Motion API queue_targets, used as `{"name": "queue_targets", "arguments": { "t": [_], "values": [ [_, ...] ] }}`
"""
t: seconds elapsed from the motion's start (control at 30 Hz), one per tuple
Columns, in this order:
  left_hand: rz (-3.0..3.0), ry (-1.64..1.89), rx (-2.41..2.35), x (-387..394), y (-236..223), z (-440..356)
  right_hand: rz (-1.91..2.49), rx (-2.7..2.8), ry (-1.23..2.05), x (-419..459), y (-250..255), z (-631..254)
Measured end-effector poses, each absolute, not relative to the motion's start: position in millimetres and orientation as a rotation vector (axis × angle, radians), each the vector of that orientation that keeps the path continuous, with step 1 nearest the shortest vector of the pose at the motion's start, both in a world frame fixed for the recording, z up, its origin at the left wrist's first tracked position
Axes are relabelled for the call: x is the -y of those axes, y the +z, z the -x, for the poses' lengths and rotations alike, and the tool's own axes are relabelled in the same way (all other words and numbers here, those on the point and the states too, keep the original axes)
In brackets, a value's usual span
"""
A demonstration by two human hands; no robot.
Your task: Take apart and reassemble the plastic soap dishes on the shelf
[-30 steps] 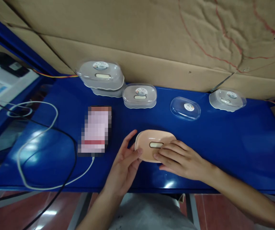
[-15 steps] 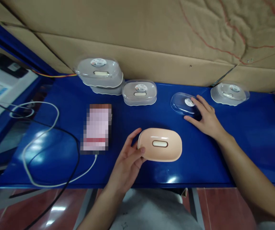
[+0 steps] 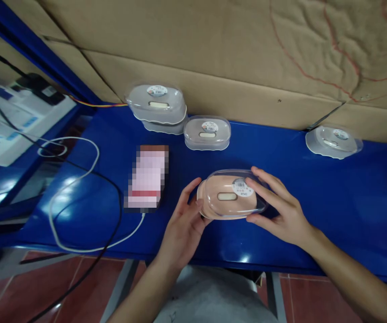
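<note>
My left hand (image 3: 186, 220) grips the left end of a peach-coloured oval soap dish (image 3: 201, 204), thumb on its rim. Over the dish is a clear plastic lid (image 3: 261, 181) with a round white label. My right hand (image 3: 277, 206) has its thumb and fingers around the lid's right end. The lid sits a little to the right of the dish, leaving the dish's left edge uncovered. Through the lid, a cream-coloured oblong piece shows in the dish's middle. I cannot tell whether lid and dish touch.
Against the cardboard wall stand stacked lidded dishes (image 3: 156, 105), a single lidded dish (image 3: 207, 134) and another lidded dish (image 3: 333, 141) at the right. A blurred-out phone (image 3: 147, 177) lies left of my hands, its white cable (image 3: 54, 215) looping over the blue table (image 3: 314, 197).
My right hand has taken the clear lid off the table and brought it left and nearer, over the peach dish. My left hand still holds the dish. The view has shifted slightly.
</note>
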State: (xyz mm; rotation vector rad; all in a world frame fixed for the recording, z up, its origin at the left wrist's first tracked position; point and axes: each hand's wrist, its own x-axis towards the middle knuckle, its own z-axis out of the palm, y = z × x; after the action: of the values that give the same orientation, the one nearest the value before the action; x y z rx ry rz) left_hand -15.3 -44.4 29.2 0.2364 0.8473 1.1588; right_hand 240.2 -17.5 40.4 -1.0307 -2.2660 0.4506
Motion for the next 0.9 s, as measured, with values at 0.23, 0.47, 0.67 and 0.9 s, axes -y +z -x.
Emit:
{"name": "queue_targets", "arguments": {
  "t": [0.23,0.47,0.67,0.9],
  "values": [
    [-0.227,1.158,-0.848,44.7,26.6,15.1,1.098,2.3,0.493,18.7,25.7,-235.6],
    [-0.242,1.159,-0.837,44.7,25.1,15.4,1.065,2.381,0.482,15.4,25.7,-238.0],
    [-0.267,1.164,-0.82,45.3,23.1,15.3,1.044,2.42,0.459,13.2,25.1,-238.9],
    [-0.292,1.148,-0.855,45.6,21.4,16.5,1.02,2.453,0.522,12.1,23.1,-242.4]
  ]
}}
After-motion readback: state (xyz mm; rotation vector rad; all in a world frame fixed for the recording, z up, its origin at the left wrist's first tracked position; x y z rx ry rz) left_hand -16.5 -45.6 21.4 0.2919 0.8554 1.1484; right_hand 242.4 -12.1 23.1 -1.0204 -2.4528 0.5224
